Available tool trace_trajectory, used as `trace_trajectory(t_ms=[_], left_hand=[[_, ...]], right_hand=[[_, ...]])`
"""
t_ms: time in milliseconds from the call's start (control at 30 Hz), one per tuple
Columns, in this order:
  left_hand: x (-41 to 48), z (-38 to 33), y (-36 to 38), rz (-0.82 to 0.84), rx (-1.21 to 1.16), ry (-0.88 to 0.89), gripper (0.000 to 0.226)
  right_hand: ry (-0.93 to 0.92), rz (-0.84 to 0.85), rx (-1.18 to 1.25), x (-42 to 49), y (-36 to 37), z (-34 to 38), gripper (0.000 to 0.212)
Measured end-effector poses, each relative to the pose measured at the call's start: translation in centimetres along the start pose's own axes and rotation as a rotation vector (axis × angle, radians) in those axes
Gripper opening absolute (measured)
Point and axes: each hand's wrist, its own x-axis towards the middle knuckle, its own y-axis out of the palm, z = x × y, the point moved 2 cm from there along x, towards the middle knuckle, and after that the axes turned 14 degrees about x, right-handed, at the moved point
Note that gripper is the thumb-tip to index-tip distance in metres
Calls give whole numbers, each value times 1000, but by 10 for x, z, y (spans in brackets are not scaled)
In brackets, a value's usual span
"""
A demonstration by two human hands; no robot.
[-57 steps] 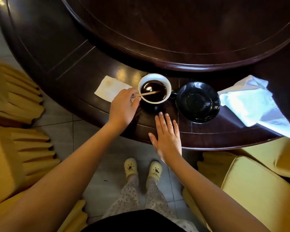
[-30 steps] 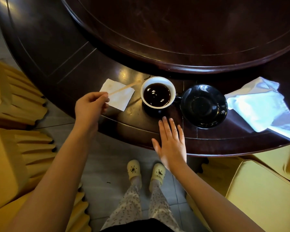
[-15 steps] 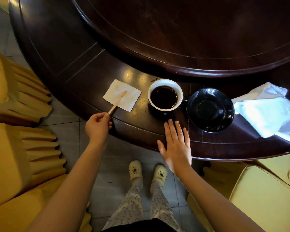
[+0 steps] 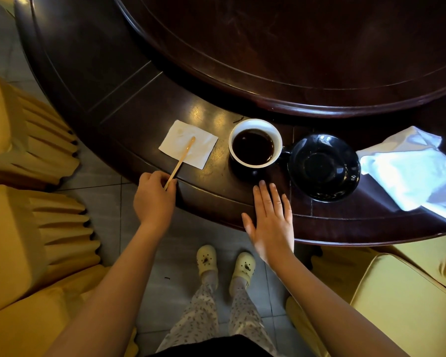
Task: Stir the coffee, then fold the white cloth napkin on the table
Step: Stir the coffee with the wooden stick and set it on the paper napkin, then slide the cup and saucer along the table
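A white-rimmed cup of dark coffee [image 4: 252, 146] stands near the table's front edge. Left of it lies a small square paper napkin [image 4: 198, 148]. My left hand [image 4: 153, 197] pinches the near end of a wooden stir stick [image 4: 182, 158], whose far tip rests on that paper napkin. My right hand [image 4: 272, 222] lies flat and open on the table edge, just in front of the cup. The crumpled white cloth napkin [image 4: 410, 171] sits at the right, untouched.
An empty black saucer [image 4: 323, 167] lies between the cup and the cloth. The dark round table [image 4: 113, 94] has a raised turntable [image 4: 294, 60] behind. Yellow covered chairs [image 4: 23, 215] stand left and right [image 4: 402, 300]. My feet in pale clogs are below.
My left hand lifted the stir stick out of the coffee, swung it left and lowered its tip onto the paper napkin. My right hand stayed flat on the table.
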Motion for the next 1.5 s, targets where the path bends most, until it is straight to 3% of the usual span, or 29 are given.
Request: trace_trajectory(t_ms=[133, 233, 400, 533, 667, 833, 933, 1033, 1200, 1367, 1500], left_hand=[[-5, -8, 1, -46, 2, 59, 24], [-21, -33, 5, -54, -59, 251, 25], [-42, -65, 45, 89, 154, 533, 55], [-47, -64, 61, 58, 386, 557, 65], [-47, -63, 64, 52, 433, 568, 65], [-47, -63, 65, 63, 440, 570, 65], [-47, -63, 65, 59, 433, 570, 65], [-48, -63, 66, 46, 433, 569, 65], [-48, -63, 66, 42, 440, 568, 65], [-48, -63, 66, 32, 447, 574, 65], [-48, -63, 66, 22, 442, 581, 64]], right_hand=[[2, 0, 6, 0, 0, 0, 67], [4, 0, 12, 0, 0, 0, 67], [4, -14, 83, 1, -5, 0, 65], [5, -23, 216, 7, -18, 4, 57], [-44, -59, 421, 12, -47, 6, 42], [30, -223, 545, 57, -114, -16, 48], [115, 79, 322, 93, -128, -31, 46], [100, 273, 343, 110, -123, -39, 36], [105, 456, 547, 124, -129, -45, 22], [46, 546, 449, 136, -130, -48, 24], [33, 585, 516, 138, -131, -49, 18]])
